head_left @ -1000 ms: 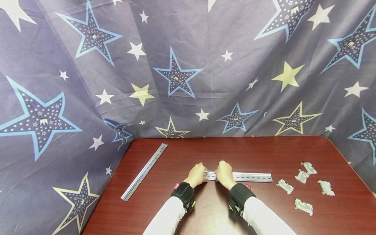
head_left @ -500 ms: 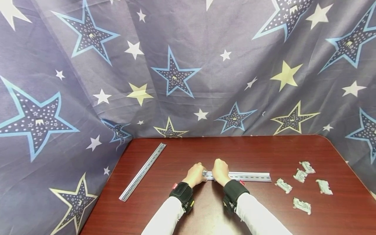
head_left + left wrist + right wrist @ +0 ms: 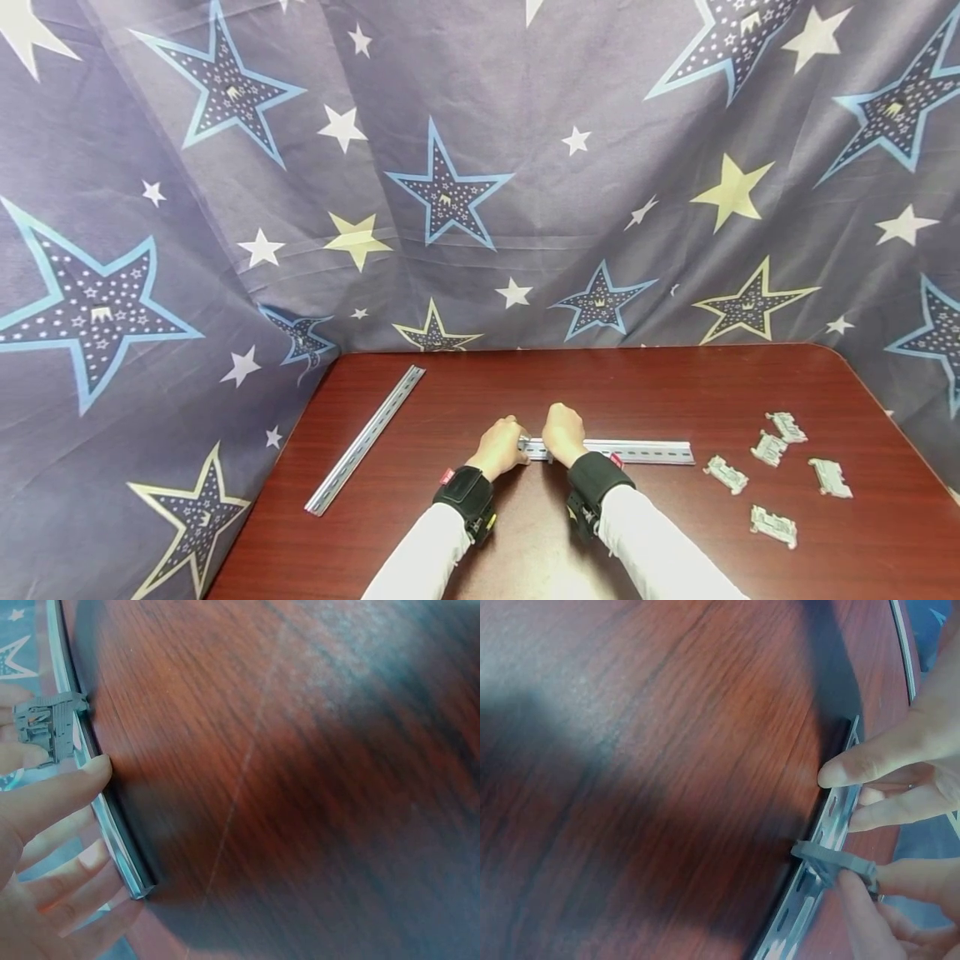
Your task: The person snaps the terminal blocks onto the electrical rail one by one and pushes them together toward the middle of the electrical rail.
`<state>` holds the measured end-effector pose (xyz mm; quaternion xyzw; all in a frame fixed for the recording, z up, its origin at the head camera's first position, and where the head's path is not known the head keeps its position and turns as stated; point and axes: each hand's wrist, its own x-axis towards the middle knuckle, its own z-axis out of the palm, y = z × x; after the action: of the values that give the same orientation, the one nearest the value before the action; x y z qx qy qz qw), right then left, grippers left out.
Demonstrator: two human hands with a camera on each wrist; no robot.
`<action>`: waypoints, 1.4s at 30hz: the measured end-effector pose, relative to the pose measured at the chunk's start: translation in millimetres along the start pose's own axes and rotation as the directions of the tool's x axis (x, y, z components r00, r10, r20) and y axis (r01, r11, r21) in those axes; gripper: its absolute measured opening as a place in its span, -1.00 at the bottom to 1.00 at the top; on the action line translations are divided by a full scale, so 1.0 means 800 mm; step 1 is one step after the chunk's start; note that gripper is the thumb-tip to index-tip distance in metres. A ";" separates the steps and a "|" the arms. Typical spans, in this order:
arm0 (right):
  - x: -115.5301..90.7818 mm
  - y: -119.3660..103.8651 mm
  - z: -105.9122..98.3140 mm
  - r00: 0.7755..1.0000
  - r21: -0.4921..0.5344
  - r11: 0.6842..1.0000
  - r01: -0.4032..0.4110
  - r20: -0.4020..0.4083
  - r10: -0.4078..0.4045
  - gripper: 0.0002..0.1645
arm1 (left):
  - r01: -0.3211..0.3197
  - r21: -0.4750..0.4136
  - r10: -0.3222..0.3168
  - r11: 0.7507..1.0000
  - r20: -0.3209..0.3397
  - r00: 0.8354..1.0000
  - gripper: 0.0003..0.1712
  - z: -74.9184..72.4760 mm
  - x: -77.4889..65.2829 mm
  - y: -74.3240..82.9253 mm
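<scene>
A slotted metal DIN rail (image 3: 645, 452) lies crosswise in the middle of the table. My left hand (image 3: 500, 447) grips it near its left end, thumb on the near edge and fingers over the far side. Just to the right, my right hand (image 3: 564, 432) pinches a grey terminal block (image 3: 829, 861) between thumb and fingers. The block sits across the rail, and one end of it reaches over the near edge, as the left wrist view also shows. From the head view most of this block is hidden behind the right hand.
A second DIN rail (image 3: 366, 442) lies slanted on the left side of the table (image 3: 465, 383). Several loose terminal blocks (image 3: 774, 526) are scattered on the right, beyond the rail's right end. A star-patterned curtain (image 3: 480, 275) hangs behind the table and along its sides.
Over the last second my right hand has shifted slightly left along the rail, closer to my left hand, and its forearm has swung inward. The left hand keeps its grip in place.
</scene>
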<state>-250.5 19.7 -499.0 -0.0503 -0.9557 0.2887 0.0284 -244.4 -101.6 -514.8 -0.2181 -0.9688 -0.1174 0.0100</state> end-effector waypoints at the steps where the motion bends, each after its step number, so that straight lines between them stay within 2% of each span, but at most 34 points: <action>1: 0.006 0.005 0.007 1.000 0.009 1.000 -0.010 0.015 0.010 -0.90 | 0.001 0.003 -0.001 1.000 0.000 1.000 -0.72 0.000 0.000 0.000; 3: 0.025 0.027 0.037 0.999 0.016 0.999 0.034 -0.024 -0.034 -0.94 | 0.005 0.009 -0.005 1.000 0.000 1.000 -0.72 0.000 -0.001 0.000; 4: 0.039 0.042 0.057 0.999 0.014 0.999 0.049 -0.021 -0.049 -0.89 | 0.007 0.009 -0.007 1.000 -0.001 1.000 -0.72 0.000 -0.001 0.000; 6: 0.071 0.082 0.108 0.991 -0.012 0.994 0.109 -0.075 -0.109 -0.77 | 0.007 0.003 -0.007 1.000 -0.006 1.000 -0.71 0.000 -0.001 -0.001; 8: 0.101 0.119 0.152 0.989 -0.023 0.991 0.131 -0.058 -0.132 -0.62 | 0.007 0.000 -0.007 1.000 -0.010 1.000 -0.71 0.000 -0.001 0.000; 9: 0.113 0.134 0.168 0.992 -0.024 0.992 0.122 -0.035 -0.123 -0.56 | 0.007 -0.002 -0.007 1.000 -0.011 1.000 -0.71 0.000 -0.001 0.000; 11: 0.123 0.147 0.180 0.995 -0.035 0.994 0.101 -0.015 -0.102 -0.56 | 0.004 -0.004 -0.004 1.000 -0.012 1.000 -0.71 -0.001 -0.001 0.001; 13: 0.118 0.143 0.167 0.997 -0.024 0.997 0.079 0.020 -0.079 -0.58 | 0.003 -0.001 -0.003 1.000 -0.011 1.000 -0.71 -0.001 -0.001 0.001; 14: 0.108 0.132 0.149 0.997 -0.010 0.998 0.066 0.034 -0.066 -0.59 | 0.002 0.000 -0.002 1.000 -0.011 1.000 -0.71 -0.001 -0.001 0.001; 16: 0.080 0.103 0.103 0.998 0.008 0.999 0.048 0.043 -0.048 -0.64 | 0.000 0.001 0.000 1.000 -0.011 1.000 -0.71 -0.001 -0.001 0.001; 20: 0.022 0.044 0.003 0.986 0.087 0.995 -0.041 0.167 0.026 -0.67 | -0.002 0.000 0.002 1.000 -0.009 1.000 -0.71 -0.001 -0.001 0.001; 24: -0.010 0.021 -0.047 0.986 0.107 0.994 0.012 0.165 -0.030 -0.66 | -0.005 -0.003 0.005 1.000 -0.014 1.000 -0.71 -0.001 -0.002 0.001; 27: -0.016 0.023 -0.062 0.982 0.115 0.990 0.084 0.157 -0.102 -0.61 | -0.007 -0.004 0.007 1.000 -0.018 1.000 -0.71 -0.001 -0.003 0.001; 30: -0.016 0.028 -0.069 0.978 0.117 0.988 0.104 0.168 -0.123 -0.59 | -0.005 -0.003 0.005 1.000 -0.016 1.000 -0.71 -0.001 -0.003 0.000; 35: -0.012 0.043 -0.073 0.976 0.128 0.987 0.094 0.182 -0.117 -0.71 | 0.000 -0.008 0.000 1.000 -0.013 1.000 -0.69 -0.001 -0.004 0.000; 42: -0.007 0.069 -0.087 0.976 0.106 0.985 0.136 0.158 -0.152 -0.83 | -0.009 -0.013 0.008 1.000 -0.023 1.000 -0.70 0.002 -0.003 -0.001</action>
<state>-234.8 103.4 -471.7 0.0448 -0.9410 0.3341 -0.0278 -242.3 -102.9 -516.3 -0.2210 -0.9669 -0.1262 0.0202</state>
